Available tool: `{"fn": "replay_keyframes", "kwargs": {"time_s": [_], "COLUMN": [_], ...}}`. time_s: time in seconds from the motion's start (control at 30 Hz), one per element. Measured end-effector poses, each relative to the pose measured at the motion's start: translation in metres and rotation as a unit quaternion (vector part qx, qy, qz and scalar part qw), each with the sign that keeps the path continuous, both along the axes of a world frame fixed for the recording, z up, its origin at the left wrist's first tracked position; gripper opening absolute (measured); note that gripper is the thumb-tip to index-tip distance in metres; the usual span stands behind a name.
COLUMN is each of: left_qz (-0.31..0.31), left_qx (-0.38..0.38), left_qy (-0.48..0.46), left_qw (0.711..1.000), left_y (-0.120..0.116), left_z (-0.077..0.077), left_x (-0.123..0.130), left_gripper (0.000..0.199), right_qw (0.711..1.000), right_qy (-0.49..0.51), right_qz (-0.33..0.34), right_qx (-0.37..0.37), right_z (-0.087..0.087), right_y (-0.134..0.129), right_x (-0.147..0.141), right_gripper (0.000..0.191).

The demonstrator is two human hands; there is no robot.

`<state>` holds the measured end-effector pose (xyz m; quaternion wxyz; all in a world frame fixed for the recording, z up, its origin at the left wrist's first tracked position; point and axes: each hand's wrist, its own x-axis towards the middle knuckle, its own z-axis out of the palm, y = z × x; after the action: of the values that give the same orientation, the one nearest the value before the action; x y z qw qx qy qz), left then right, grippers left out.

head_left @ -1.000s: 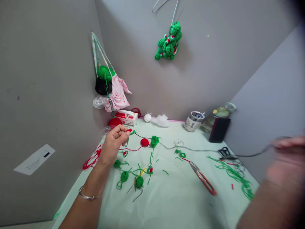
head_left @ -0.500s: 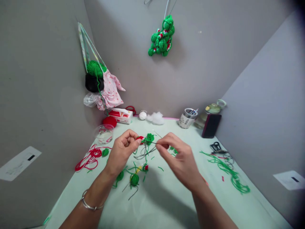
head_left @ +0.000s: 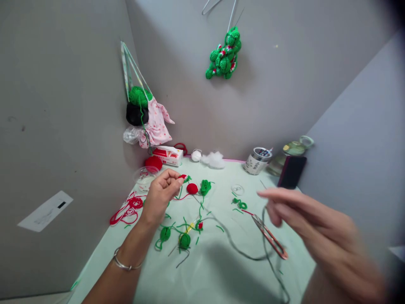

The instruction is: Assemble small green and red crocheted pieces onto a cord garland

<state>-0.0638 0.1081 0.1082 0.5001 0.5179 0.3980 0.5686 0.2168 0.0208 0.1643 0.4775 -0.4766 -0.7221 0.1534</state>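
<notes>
My left hand [head_left: 161, 194] pinches a small red and green crochet piece [head_left: 183, 178] above the table. A long dark yarn strand [head_left: 234, 247] runs from near that piece, dips low and loops up to my right hand [head_left: 316, 228]. That hand is raised at the right, smeared by motion, its fingertips closed on a thin needle [head_left: 262, 184] of which only the tip shows. Below it lie orange-handled scissors [head_left: 270, 237]. A red ball [head_left: 192, 188] and a green crochet piece [head_left: 205, 187] sit just right of my left hand.
Green balls [head_left: 184, 241] with yarn tails lie in the middle, red yarn [head_left: 129, 207] at left. At the back stand a tissue box [head_left: 169, 156], white stuffing [head_left: 213, 160], a tin [head_left: 257, 161] and a phone [head_left: 291, 172]. A green crochet bundle [head_left: 225, 55] hangs on the wall.
My right hand has swung away to the right, drawing the dark yarn out into a long loop. My left hand keeps its pinch on the crochet piece. The view has shifted slightly.
</notes>
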Motion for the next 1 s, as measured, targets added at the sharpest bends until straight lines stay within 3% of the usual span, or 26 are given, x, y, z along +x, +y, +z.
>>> {"fn": "replay_keyframes", "kwargs": {"time_s": [0.1, 0.23, 0.33, 1.0], "left_qz": [-0.044, -0.066, -0.066, -0.050], "left_qx": [-0.015, -0.022, -0.018, 0.004], "left_qy": [-0.002, 0.034, 0.057, 0.095], "left_qw": [0.999, 0.997, 0.996, 0.994], "left_y": [-0.009, -0.019, -0.025, -0.031], "left_z": [0.002, 0.005, 0.009, 0.017], "left_x": [0.010, 0.020, 0.024, 0.029], "left_gripper": [0.020, 0.020, 0.020, 0.020], "right_qw": [0.997, 0.978, 0.964, 0.965], "right_qy": [-0.054, -0.116, -0.154, -0.204], "right_qz": [-0.047, -0.070, -0.073, -0.031], "right_qx": [0.034, 0.156, 0.205, 0.164], "right_z": [0.000, -0.010, -0.014, -0.015], "right_y": [0.012, 0.018, 0.017, 0.015], "right_x": [-0.032, -0.057, -0.066, -0.074], "right_gripper": [0.035, 0.016, 0.014, 0.018]}}
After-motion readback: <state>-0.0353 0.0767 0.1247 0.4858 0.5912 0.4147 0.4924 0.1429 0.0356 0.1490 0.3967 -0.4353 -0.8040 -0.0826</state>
